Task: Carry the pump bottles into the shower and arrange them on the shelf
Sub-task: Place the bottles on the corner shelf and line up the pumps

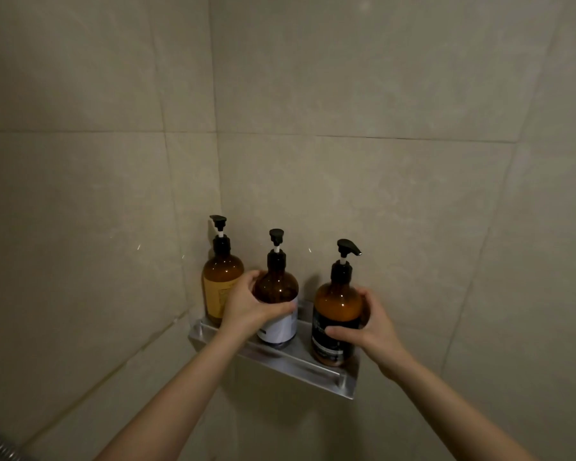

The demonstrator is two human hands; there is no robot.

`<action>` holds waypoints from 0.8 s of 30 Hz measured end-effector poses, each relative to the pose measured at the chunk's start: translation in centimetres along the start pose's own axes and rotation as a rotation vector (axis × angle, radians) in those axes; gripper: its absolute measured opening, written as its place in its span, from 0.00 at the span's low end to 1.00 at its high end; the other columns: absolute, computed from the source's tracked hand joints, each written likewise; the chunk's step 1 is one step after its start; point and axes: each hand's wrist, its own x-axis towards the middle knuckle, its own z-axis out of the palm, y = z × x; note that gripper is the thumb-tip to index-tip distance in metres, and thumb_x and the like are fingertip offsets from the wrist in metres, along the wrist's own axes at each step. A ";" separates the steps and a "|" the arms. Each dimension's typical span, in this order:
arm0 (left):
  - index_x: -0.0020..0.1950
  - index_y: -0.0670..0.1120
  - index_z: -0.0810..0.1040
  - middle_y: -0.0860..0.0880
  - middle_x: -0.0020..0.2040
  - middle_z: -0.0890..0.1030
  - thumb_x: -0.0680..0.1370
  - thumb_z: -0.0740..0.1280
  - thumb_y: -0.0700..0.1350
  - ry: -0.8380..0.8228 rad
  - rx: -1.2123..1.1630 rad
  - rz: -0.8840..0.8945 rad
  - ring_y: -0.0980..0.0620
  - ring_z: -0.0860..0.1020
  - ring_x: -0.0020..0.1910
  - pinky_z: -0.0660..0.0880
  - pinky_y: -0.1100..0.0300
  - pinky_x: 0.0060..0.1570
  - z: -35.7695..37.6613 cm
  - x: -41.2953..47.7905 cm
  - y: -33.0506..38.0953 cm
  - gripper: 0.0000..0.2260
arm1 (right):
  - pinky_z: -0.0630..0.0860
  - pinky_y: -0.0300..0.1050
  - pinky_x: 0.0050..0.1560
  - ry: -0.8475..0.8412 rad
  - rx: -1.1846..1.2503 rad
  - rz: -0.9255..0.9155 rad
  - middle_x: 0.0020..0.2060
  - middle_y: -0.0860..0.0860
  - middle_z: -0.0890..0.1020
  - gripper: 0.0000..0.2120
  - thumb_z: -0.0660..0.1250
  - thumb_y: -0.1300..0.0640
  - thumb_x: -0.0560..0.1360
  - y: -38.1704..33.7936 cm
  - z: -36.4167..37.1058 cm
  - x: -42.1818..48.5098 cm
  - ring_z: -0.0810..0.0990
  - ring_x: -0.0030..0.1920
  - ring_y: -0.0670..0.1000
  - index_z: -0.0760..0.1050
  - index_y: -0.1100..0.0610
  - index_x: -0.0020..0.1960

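Gripping 2 pump bottles on the shelf (300, 362): left hand (246, 309) fingers wrap the middle bottle (278, 291), right hand (374, 331) the right bottle (338, 304).

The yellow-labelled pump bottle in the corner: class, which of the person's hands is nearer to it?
Left. The left hand grips the white-labelled bottle right beside the yellow-labelled bottle; the right hand holds the black-labelled bottle at the shelf's far end.

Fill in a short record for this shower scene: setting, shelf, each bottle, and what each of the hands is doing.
setting: tiled shower corner
shelf: metal shelf fixed to the wall
left bottle: yellow-label pump bottle, untouched, in the corner
middle bottle: white-label pump bottle, gripped by left hand
right bottle: black-label pump bottle, gripped by right hand
bottles on shelf: three, all upright
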 end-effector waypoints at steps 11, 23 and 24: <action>0.63 0.53 0.68 0.58 0.53 0.73 0.54 0.77 0.59 -0.020 0.108 0.063 0.58 0.72 0.53 0.71 0.62 0.51 -0.3 -0.1 0.2 0.40 | 0.74 0.25 0.35 -0.040 -0.001 0.037 0.53 0.40 0.74 0.32 0.80 0.57 0.60 -0.4 -0.1 -0.2 0.75 0.51 0.39 0.66 0.39 0.53; 0.71 0.47 0.66 0.47 0.70 0.71 0.71 0.71 0.52 -0.204 0.089 0.110 0.51 0.72 0.66 0.70 0.62 0.56 -3.9 -0.1 1.4 0.31 | 0.76 0.52 0.60 0.097 -0.210 0.021 0.64 0.54 0.72 0.42 0.79 0.50 0.61 -3.3 -2.1 -2.4 0.74 0.61 0.54 0.63 0.51 0.70; 0.71 0.46 0.67 0.45 0.69 0.72 0.72 0.70 0.47 -0.194 0.059 0.126 0.52 0.72 0.64 0.70 0.62 0.55 -4.2 0.0 1.7 0.28 | 0.77 0.48 0.56 0.102 -0.219 0.020 0.63 0.54 0.72 0.41 0.78 0.49 0.62 -3.6 -2.0 -2.5 0.75 0.60 0.54 0.63 0.51 0.70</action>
